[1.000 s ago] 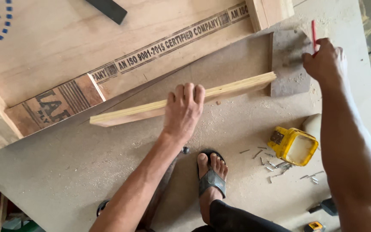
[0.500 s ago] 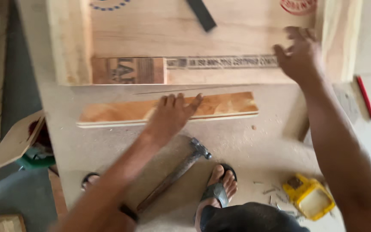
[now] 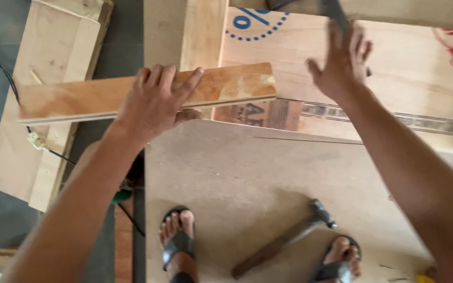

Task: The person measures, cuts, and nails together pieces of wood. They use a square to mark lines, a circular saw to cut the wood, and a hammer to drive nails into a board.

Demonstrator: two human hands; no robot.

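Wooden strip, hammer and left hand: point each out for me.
wooden strip (image 3: 237, 86): head view, bare face near its right end
hammer (image 3: 322, 210): head view, metal head
left hand (image 3: 153, 102): head view, back of hand

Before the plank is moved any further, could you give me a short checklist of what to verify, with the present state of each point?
1. Left hand grips the plank: ok, fingers lie over its top face and the thumb goes under it.
2. Plank held near its middle: ok, it sticks out on both sides of the hand.
3. Right hand free: cannot tell, it is blurred, above the plywood sheet, near a dark tool.
4. Hammer out of the way: not ok, it lies on the board between the two feet.
5. Cable clear of the plank: cannot tell, it runs under the plank's left end.
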